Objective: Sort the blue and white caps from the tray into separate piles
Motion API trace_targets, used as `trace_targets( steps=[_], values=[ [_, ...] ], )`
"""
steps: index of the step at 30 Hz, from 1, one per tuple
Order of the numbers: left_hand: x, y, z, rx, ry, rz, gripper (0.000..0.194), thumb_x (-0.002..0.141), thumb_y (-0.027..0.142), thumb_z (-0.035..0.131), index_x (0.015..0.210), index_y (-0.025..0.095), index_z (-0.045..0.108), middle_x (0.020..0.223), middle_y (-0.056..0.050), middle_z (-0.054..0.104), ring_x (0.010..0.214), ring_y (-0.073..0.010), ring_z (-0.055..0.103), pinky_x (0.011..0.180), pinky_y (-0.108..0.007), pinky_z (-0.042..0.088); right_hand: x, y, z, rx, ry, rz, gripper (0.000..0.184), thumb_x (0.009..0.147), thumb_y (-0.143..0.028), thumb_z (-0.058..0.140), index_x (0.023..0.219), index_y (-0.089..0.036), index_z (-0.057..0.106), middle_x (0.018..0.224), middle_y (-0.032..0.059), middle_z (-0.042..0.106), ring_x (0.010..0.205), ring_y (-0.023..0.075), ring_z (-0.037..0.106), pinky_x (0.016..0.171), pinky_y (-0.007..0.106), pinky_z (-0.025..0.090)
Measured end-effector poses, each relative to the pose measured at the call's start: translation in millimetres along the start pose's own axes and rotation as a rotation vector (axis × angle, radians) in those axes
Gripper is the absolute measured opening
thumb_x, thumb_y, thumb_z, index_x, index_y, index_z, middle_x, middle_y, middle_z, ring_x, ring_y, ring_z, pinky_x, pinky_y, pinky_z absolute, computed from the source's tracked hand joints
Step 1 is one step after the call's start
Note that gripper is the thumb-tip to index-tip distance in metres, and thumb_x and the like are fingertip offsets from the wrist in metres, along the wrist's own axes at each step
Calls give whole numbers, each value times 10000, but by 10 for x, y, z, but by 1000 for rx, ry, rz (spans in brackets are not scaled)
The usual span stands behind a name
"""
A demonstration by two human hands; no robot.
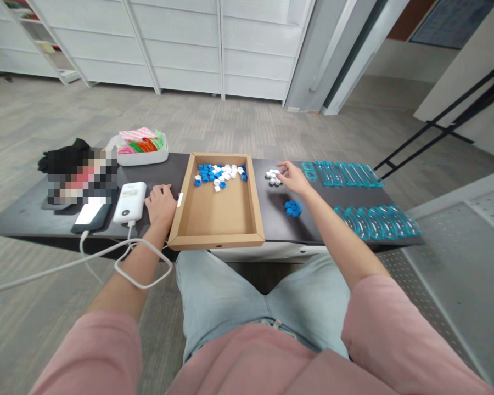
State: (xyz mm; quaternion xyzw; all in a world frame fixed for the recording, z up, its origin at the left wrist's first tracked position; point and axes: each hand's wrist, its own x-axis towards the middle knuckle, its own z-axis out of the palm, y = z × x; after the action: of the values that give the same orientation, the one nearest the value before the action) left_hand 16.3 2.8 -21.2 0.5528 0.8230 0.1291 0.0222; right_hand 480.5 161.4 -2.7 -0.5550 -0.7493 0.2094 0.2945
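My right hand (pixel 293 178) is at the right edge of a small cluster of white bottle-cap-like pieces (pixel 272 176) on the dark table. Its thumb and fingers are curled around a white cap at that edge. Just in front of it sits a tight group of blue caps (pixel 292 208). A shallow cardboard box (pixel 217 240) holds more blue caps (pixel 206 174) and white caps (pixel 230 171), gathered loosely toward its far end. Against the box's left side, my left hand (pixel 162 206) rests with its fingers spread on the tabletop, holding nothing.
Clear teal-edged plastic pieces lie in a back row (pixel 348 174) and a front row (pixel 376 222) at right. On the left are a white power bank (pixel 130 203), a phone (pixel 93 213), loose white cable (pixel 144 285) and a white basket (pixel 144 158) of colourful items.
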Motion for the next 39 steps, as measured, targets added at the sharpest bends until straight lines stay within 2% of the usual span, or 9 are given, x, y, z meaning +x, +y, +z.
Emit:
trace_targets(
  steps=[6,10,14,18,23,27,31,35,39],
  values=[
    [5,-9,18,-31,17,6,549,1219,317,528,1697,74,647,1673,-391,594,1567,-504,600,1227,-615,440,159,-1082,640,-179,-355,-469,340,1070,-243,739,1398,-207,819,1272,94,827,1111,279,773,1024,387,579],
    [-13,19,4,-34,28,-7,553,1217,348,568,1689,75,661,1665,-377,607,1573,-495,606,1231,-593,437,140,-1729,1023,-495,-491,-546,363,1104,-203,735,1456,-202,820,1555,159,780,1342,346,764,1012,403,569],
    [-30,35,-1,-54,44,-16,522,1214,323,567,1684,120,672,1677,-343,623,1575,-474,608,1252,-582,429,41,-2017,1176,-572,-587,-551,278,1081,-133,734,1332,-192,835,1479,147,832,1259,336,790,922,390,539],
    [-29,28,1,-75,47,-5,523,1198,291,567,1680,120,676,1677,-359,617,1579,-498,603,1257,-624,440,-143,-2049,1153,-346,-659,-597,145,1030,-167,816,1171,-200,813,1226,103,871,1058,277,772,850,357,496],
    [-27,16,7,-78,48,-8,525,1180,316,625,1674,148,684,1683,-355,615,1585,-522,603,1262,-631,446,-233,-1671,801,59,-560,-552,222,1008,-233,802,1228,-197,792,1019,27,813,859,204,699,840,330,513],
    [-35,22,5,-46,52,-15,520,1197,315,549,1669,139,677,1687,-345,618,1569,-512,611,1265,-613,454,-123,-876,293,174,-286,-357,234,1021,-367,797,1197,-213,811,1040,41,816,827,198,698,857,350,577],
    [-39,36,-17,-13,31,-11,558,1203,303,496,1688,79,657,1687,-370,598,1563,-530,615,1269,-632,467,-36,3,-117,207,3,53,248,948,-410,883,1094,-246,768,1073,63,833,890,233,748,871,384,654],
    [-38,57,-58,-14,22,-39,542,1207,267,474,1693,145,682,1686,-329,618,1587,-510,622,1290,-620,482,-16,505,-221,232,108,281,224,872,-301,896,1005,-261,720,1025,53,817,945,261,780,907,448,718],
    [-42,77,-99,-22,-1,-55,537,1221,241,468,1704,135,679,1727,-331,608,1614,-495,618,1315,-598,482,-4,620,-150,221,100,290,269,806,-238,954,975,-249,744,961,36,815,928,260,795,1032,537,735]
  ],
)
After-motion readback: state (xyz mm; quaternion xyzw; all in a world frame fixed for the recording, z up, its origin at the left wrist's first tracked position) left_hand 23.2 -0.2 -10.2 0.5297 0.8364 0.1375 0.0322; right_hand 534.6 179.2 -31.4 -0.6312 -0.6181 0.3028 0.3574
